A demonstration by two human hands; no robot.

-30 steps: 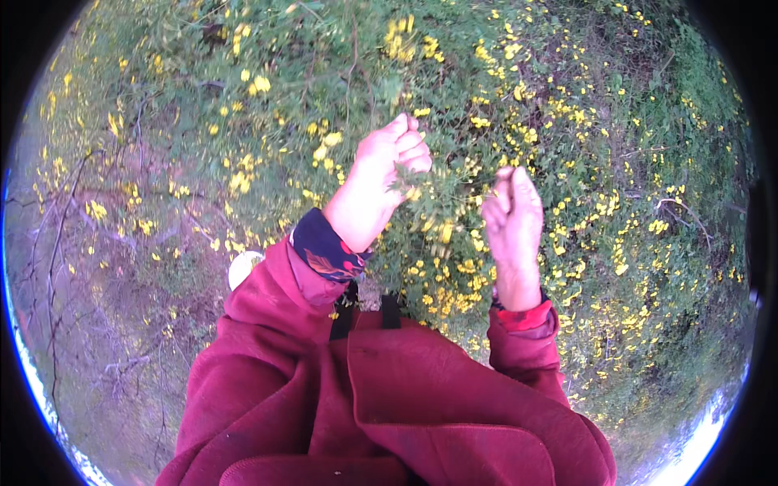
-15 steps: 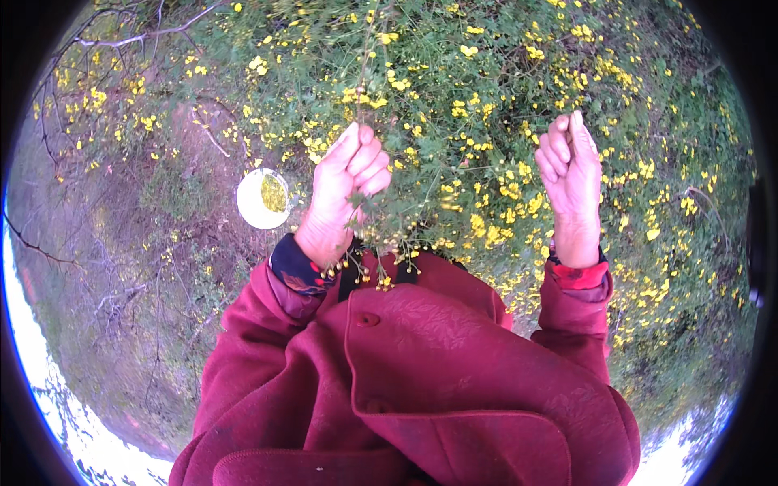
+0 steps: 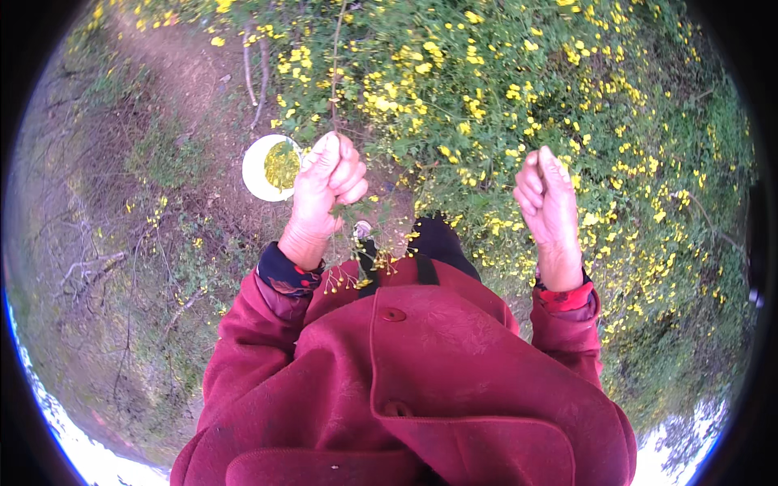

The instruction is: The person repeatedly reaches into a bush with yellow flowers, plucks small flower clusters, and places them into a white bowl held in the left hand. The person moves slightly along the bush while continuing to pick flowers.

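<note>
Flowering stem (image 3: 335,77): thin and brown, in your left grip (image 3: 328,180), running up from your thumb toward the top edge of the view.
Left grip: fingers curled into a fist, thumb and forefinger pinching the stem.
Small yellow flower heads (image 3: 347,281): hanging below your left fist, in front of your coat; your fingers hide how they join the stem.
Right grip (image 3: 549,194): well apart from the left, fingers curled and thumb pressed against them; you cannot tell whether something small sits between.
Bucket (image 3: 256,168): round and white, to the left of your left fist in the view, with yellow-green plant matter (image 3: 283,167) inside.
Bushes (image 3: 486,97): green, thick with yellow blooms, ahead of you and along your right side.
Ground (image 3: 170,65): bare brown earth at the upper left, near some bare branches (image 3: 263,77).
Your clothes: a dark red coat (image 3: 486,364), with a patterned cuff (image 3: 284,271) at your left wrist and a red and dark cuff (image 3: 567,296) at your right.
</note>
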